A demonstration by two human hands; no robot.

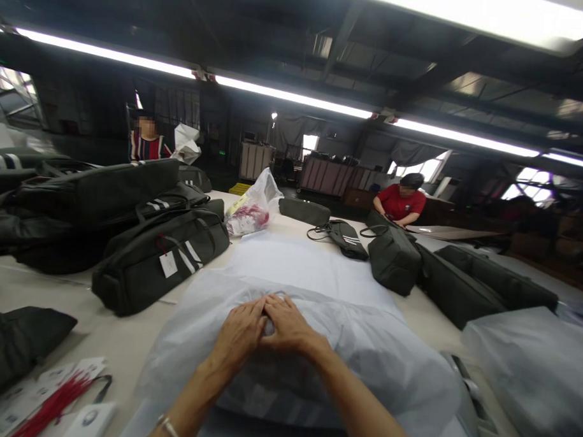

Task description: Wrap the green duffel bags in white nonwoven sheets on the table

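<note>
A dark bag lies inside a translucent white plastic cover (pixel 373 349) at the front centre, its stripes showing faintly through. My left hand (pixel 242 325), with a bracelet on the wrist, rests on top of the cover. My right hand (pixel 288 321) lies beside it, fingertips meeting those of the left. Both hands press on the gathered plastic, fingers together and bent down, and whether they pinch a fold of it is hidden. Beyond them, white sheets (pixel 290 260) are spread flat on the table.
Dark green bags (pixel 160 258) are piled at the left, more bags (pixel 393 257) at the right. White tags with red strings (pixel 58 395) lie front left. A plastic bag of tags (pixel 248 217) stands behind. Two people (pixel 401 200) are across the tables.
</note>
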